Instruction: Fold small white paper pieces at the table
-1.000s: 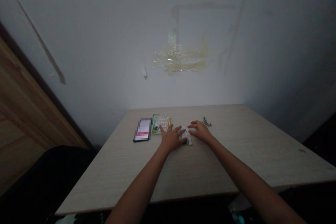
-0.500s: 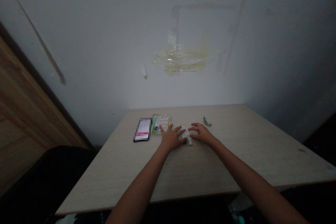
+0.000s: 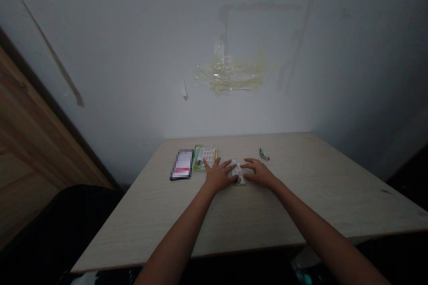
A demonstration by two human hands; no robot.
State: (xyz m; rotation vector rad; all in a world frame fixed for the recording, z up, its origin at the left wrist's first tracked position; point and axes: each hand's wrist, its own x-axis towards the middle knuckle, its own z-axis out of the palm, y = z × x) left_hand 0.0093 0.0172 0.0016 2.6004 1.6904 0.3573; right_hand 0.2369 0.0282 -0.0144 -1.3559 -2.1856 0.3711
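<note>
Between my two hands a small printed packet (image 3: 238,172), white with green and coloured print, lies flat on the table. My left hand (image 3: 218,177) has its fingers spread, with some fingertips on the packet's left side. At the packet's right edge is my right hand (image 3: 259,172), fingers apart and curved; whether they touch it I cannot tell. A larger green and white printed packet (image 3: 205,155) lies just beyond my left hand, whose outer fingers reach over its lower edge.
A phone (image 3: 182,164) with a blurred screen lies left of the larger packet. A small crumpled wrapper (image 3: 264,154) sits beyond my right hand. The pale wooden table (image 3: 294,218) meets a wall (image 3: 133,53) with old tape (image 3: 234,78). A dark chair (image 3: 67,227) stands at the left.
My right hand has shifted slightly to the right, its fingers a little more spread. My left hand and the packets look the same.
</note>
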